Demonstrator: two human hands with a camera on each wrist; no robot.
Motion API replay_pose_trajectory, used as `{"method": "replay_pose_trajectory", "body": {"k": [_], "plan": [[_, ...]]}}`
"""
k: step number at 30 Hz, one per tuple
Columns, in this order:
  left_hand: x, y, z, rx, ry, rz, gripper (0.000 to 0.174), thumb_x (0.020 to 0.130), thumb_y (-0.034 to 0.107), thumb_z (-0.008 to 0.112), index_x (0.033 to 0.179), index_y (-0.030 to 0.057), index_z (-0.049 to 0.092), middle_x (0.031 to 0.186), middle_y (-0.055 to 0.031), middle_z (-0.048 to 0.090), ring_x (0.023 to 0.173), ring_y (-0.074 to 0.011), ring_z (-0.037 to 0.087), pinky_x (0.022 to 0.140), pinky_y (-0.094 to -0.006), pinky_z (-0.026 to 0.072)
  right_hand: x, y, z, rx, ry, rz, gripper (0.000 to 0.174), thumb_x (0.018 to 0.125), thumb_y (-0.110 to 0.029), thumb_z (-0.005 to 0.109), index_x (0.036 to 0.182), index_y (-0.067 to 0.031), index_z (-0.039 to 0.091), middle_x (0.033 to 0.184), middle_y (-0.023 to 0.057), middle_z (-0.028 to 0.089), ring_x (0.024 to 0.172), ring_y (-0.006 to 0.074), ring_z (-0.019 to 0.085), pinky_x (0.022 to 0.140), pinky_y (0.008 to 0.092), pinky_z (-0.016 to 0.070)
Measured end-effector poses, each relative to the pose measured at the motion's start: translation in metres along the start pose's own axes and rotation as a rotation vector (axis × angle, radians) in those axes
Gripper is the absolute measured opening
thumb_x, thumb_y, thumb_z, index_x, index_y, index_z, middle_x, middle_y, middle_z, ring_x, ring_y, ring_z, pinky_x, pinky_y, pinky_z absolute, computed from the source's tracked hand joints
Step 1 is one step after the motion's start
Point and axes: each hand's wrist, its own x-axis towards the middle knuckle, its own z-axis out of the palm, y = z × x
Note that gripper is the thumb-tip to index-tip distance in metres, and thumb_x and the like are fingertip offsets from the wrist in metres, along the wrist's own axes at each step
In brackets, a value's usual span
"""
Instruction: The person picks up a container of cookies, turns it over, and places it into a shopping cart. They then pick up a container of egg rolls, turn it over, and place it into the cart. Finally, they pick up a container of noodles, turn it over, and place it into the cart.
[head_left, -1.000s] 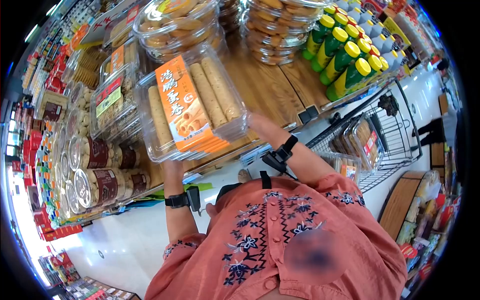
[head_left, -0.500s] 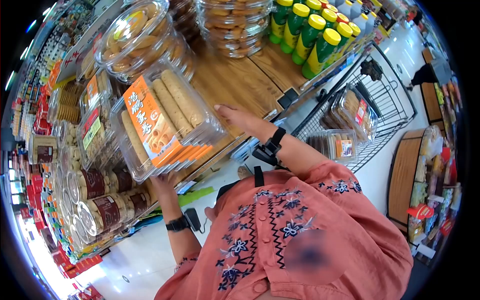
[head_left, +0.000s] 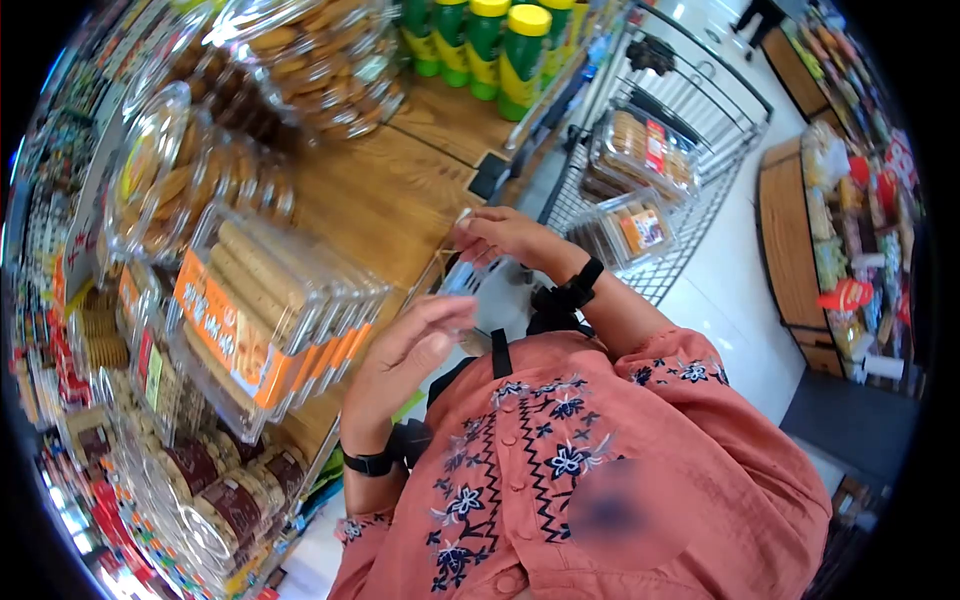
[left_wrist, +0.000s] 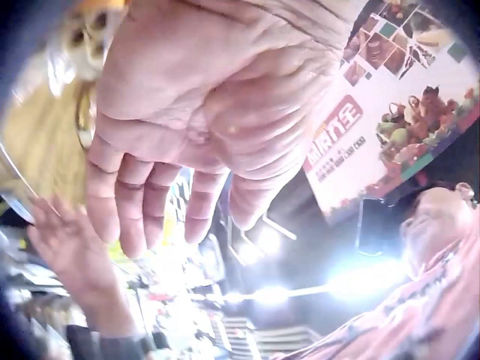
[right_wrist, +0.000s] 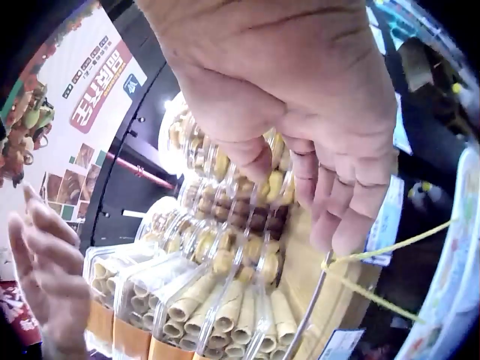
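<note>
In the head view, a stack of clear boxes of egg rolls (head_left: 268, 315) with orange labels stands on the wooden table (head_left: 370, 190), and neither hand touches it. My left hand (head_left: 402, 362) hovers to its right, palm turned inward, fingers extended; the left wrist view shows that empty palm (left_wrist: 210, 112). Farther right, my right hand (head_left: 508, 240) is over the table's edge with loosely bent fingers. In the right wrist view this hand (right_wrist: 300, 112) holds nothing visible, its fingertips close to a yellow string (right_wrist: 390, 247); contact with it cannot be told.
A shopping cart (head_left: 735, 95) with boxed pastries (head_left: 640, 150) stands right of the table. Round cookie tubs (head_left: 320, 65) and green bottles with yellow caps (head_left: 522, 60) occupy the table's far side. Jars (head_left: 230, 505) lie at the left, and a wooden display stand (head_left: 785, 235) is at the right.
Both hands have come away from the egg roll stack, the left moving right from beneath it. The head view has shifted, so the stack and cart appear farther left.
</note>
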Motion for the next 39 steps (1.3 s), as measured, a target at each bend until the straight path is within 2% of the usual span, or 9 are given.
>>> {"method": "replay_pose_trajectory", "body": {"k": [3,6,14,17,21,23,30,35,39], "plan": [[0.041,0.046,0.019,-0.134,-0.355,0.302,0.041,0.104,0.028,0.05,0.132,-0.0011,0.057,0.134,-0.0193,0.056,0.11,-0.0237,0.062,0.091,-0.0354,0.0493,-0.028,0.008,-0.038,0.066,0.115,-0.022,0.035,0.098,-0.031,0.056,0.114,-0.0004,0.061,0.105,0.013,0.067,0.094,0.022,0.068,0.081,0.0343,0.0567],[0.051,0.073,0.039,-0.513,-0.597,0.182,0.039,0.099,0.027,0.058,0.129,0.0025,0.059,0.132,-0.0276,0.056,0.106,-0.028,0.064,0.084,-0.0391,0.0518,-0.056,0.017,-0.08,0.138,0.246,-0.057,0.035,0.098,-0.03,0.056,0.115,0.0001,0.061,0.104,0.0137,0.067,0.093,0.0227,0.069,0.08,0.0347,0.0575],[0.129,0.124,0.142,-0.734,-0.827,0.567,0.035,0.091,0.033,0.072,0.125,0.0384,0.068,0.116,-0.024,0.065,0.097,-0.0298,0.066,0.056,-0.0253,0.0525,-0.125,0.034,-0.199,0.321,0.603,-0.122,0.038,0.098,-0.032,0.058,0.117,0.0014,0.06,0.105,0.0156,0.067,0.092,0.0226,0.07,0.081,0.0356,0.06],[0.147,0.111,0.183,-0.828,-0.689,0.598,0.025,0.086,0.031,0.078,0.109,0.0365,0.071,0.11,-0.0243,0.068,0.091,-0.0297,0.069,0.056,-0.0282,0.0542,-0.146,0.057,-0.255,0.394,0.694,-0.151,0.037,0.097,-0.031,0.056,0.114,0.0023,0.06,0.103,0.0139,0.068,0.091,0.0219,0.07,0.081,0.0344,0.0599],[0.239,0.081,0.167,-0.279,-0.762,0.365,0.03,0.097,0.027,0.06,0.118,0.0064,0.062,0.108,-0.0194,0.069,0.097,-0.0296,0.068,0.08,-0.0384,0.0536,-0.176,0.068,-0.316,0.405,0.902,-0.166,0.034,0.098,-0.028,0.055,0.113,0.0018,0.06,0.1,0.0115,0.068,0.086,0.0212,0.07,0.076,0.0322,0.06],[0.295,0.039,0.193,-0.266,-0.487,0.191,0.041,0.104,0.027,0.049,0.127,-0.0055,0.056,0.12,-0.0182,0.065,0.109,-0.0272,0.065,0.092,-0.0367,0.0509,-0.183,0.087,-0.357,0.365,1.037,-0.192,0.032,0.095,-0.026,0.057,0.113,-0.0006,0.061,0.102,0.0115,0.067,0.096,0.0197,0.067,0.08,0.032,0.0563],[0.486,-0.221,0.181,0.433,0.064,-0.128,0.053,0.101,0.035,0.049,0.134,-0.0069,0.051,0.131,-0.0203,0.061,0.126,-0.0323,0.054,0.105,-0.0372,0.0409,-0.194,0.109,-0.454,-0.003,1.361,-0.082,0.046,0.092,-0.03,0.062,0.125,0.0022,0.059,0.112,0.0108,0.065,0.104,0.0186,0.059,0.09,0.0317,0.0471],[0.539,-0.272,0.188,0.766,0.098,-0.177,0.055,0.1,0.036,0.047,0.134,-0.0073,0.052,0.134,-0.0264,0.057,0.127,-0.0398,0.052,0.106,-0.0388,0.0392,-0.169,0.121,-0.496,-0.356,1.426,-0.05,0.054,0.085,-0.031,0.058,0.124,0.0068,0.058,0.11,0.0299,0.066,0.107,0.0437,0.063,0.093,0.0435,0.0496],[0.553,-0.29,0.191,0.681,0.126,-0.339,0.058,0.098,0.039,0.049,0.133,-0.0076,0.052,0.129,-0.0267,0.06,0.12,-0.0387,0.057,0.101,-0.0401,0.0426,-0.154,0.104,-0.507,-0.401,1.355,0.184,0.052,0.083,-0.026,0.057,0.115,0.0152,0.058,0.112,0.0364,0.063,0.108,0.0472,0.062,0.095,0.0456,0.0496]]}}
